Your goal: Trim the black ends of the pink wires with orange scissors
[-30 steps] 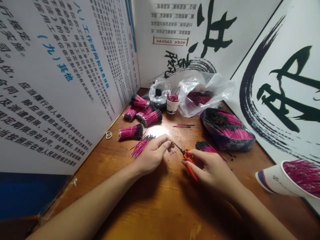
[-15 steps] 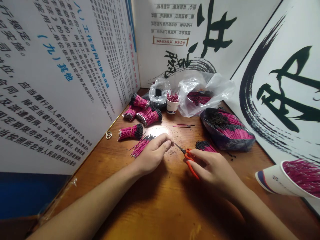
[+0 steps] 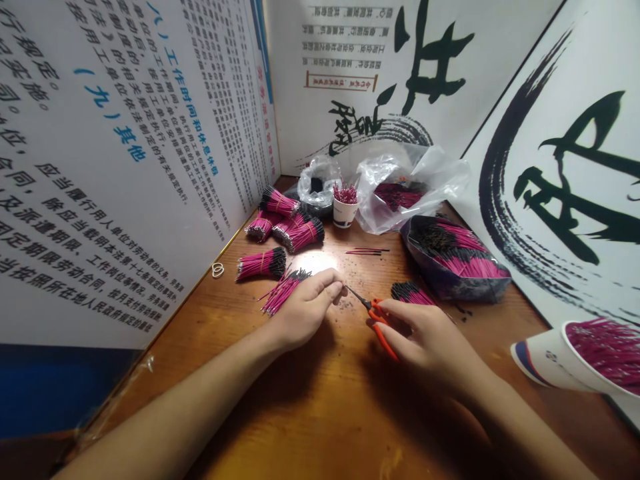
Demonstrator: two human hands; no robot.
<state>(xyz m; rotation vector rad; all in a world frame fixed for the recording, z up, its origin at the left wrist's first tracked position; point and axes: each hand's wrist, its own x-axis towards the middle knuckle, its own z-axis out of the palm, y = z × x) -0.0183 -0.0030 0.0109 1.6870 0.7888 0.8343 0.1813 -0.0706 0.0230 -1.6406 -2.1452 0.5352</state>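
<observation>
Orange-handled scissors (image 3: pixel 379 317) are gripped in my right hand (image 3: pixel 417 333), their dark, slim blades pointing up and left. The blade tips reach the fingertips of my left hand (image 3: pixel 310 307), which is pinched closed. Whatever sits between those fingertips is too small to make out. Partly behind the left hand, a loose pile of pink wires with black ends (image 3: pixel 283 290) lies on the wooden table (image 3: pixel 320 413). A small bunch of similar wires (image 3: pixel 413 293) rests just beyond my right hand.
Banded wire bundles (image 3: pixel 300 230) are stacked at the back left. A paper cup (image 3: pixel 345 215) of wires stands near a clear plastic bag (image 3: pixel 370 207). On the right are a dark bag (image 3: pixel 450 287) full of wires and a tilted cup (image 3: pixel 543 357). Dark scraps dot the table.
Almost nothing differs. My left hand sits very slightly lower, and the scissors stay at its fingertips.
</observation>
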